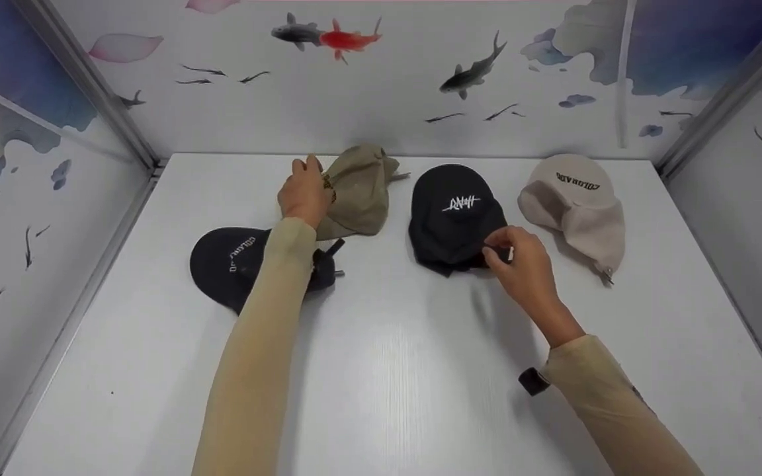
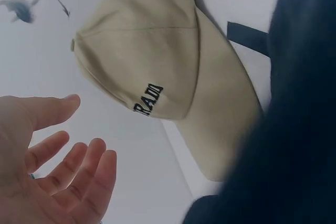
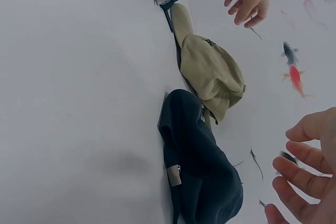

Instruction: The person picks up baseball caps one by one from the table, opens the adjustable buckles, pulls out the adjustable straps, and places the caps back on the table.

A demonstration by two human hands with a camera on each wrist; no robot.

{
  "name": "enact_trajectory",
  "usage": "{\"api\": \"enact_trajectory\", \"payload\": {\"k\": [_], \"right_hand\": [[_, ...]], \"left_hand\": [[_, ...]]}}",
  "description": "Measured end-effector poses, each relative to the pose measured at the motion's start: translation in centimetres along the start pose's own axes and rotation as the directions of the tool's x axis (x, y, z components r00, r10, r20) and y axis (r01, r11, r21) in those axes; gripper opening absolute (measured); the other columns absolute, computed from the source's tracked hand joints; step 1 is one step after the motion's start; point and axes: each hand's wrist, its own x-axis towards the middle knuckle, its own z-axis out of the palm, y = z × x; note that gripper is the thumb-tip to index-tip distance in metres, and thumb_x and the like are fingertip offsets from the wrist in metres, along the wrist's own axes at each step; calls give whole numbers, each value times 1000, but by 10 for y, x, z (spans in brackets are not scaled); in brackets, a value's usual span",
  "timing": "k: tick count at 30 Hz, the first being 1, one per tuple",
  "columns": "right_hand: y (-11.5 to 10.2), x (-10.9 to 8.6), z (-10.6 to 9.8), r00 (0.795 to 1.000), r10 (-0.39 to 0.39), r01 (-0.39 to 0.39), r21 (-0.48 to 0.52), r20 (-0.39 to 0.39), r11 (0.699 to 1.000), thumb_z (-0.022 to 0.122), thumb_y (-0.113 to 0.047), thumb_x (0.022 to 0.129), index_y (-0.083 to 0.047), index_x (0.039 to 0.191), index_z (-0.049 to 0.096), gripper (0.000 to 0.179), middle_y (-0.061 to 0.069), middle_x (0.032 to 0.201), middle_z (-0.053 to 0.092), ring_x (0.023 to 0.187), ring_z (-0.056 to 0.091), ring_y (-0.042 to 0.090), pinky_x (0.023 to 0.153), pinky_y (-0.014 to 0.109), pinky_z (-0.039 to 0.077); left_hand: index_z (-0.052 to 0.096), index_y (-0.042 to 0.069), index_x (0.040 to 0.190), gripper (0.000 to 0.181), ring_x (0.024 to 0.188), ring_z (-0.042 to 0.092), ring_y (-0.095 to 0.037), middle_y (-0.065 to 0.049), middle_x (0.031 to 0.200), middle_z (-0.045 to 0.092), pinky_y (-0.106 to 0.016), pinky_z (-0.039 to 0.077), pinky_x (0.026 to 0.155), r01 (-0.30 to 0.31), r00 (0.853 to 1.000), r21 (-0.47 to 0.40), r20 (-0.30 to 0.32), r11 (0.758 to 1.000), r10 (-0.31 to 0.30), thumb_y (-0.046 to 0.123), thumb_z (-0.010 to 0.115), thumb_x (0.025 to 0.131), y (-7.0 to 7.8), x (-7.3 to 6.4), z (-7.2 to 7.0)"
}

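My left hand hovers beside the khaki cap; in the left wrist view its loosely bent fingers stand apart from the cloth, holding nothing. Dark lettering shows on the front of that khaki cap. Below my left forearm, which partly hides it, lies a black cap with grey lettering. My right hand is over the near right side of another black cap with white script. Seen from the right wrist, the fingers are spread and relaxed, with a gap to this black cap.
A pale beige cap with dark lettering lies at the right, its strap end toward me. All the caps lie on a white table. Panels printed with fish stand behind it and along both sides.
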Motion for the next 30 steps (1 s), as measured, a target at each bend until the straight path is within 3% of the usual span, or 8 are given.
{"api": "enact_trajectory", "payload": {"k": [4,9,17,24,30], "right_hand": [[3,5,0,1000,-4,4,-16,7,1000,68,-9,91,1,103,66,15,19,103,66,99,60,34,92,46,43],[7,12,2,1000,-2,3,-45,26,999,68,-7,91,1,105,66,16,20,104,64,99,58,36,92,47,42],[13,18,8,995,3,6,-89,100,996,67,-7,91,-2,114,65,24,21,123,60,113,52,40,100,52,42],[20,16,19,981,-84,119,-198,175,973,70,-6,90,-5,123,65,34,19,135,57,121,50,43,97,59,44],[20,13,24,971,-107,166,-285,211,944,72,-8,89,-8,124,67,35,18,136,57,120,52,44,89,61,46]], "left_hand": [[47,3,135,41,110,62,-37,-21,137,49,-49,54,91,23,999,-8,39,1000,-23,15,60,98,-11,-1,-3],[51,2,132,39,114,61,-37,-21,135,52,-49,53,94,36,998,-15,42,999,-36,17,61,97,-22,-5,-4],[53,5,133,39,118,61,-35,-19,134,55,-47,52,98,30,998,-11,50,999,-30,22,61,99,-26,-14,-6],[56,5,129,36,118,60,-32,-16,129,58,-46,51,98,24,997,-24,77,999,-22,25,61,99,-24,-18,-5],[58,5,124,32,115,61,-32,-15,124,60,-46,51,96,6,997,-52,71,999,-3,24,62,98,-21,-21,-6]]}}
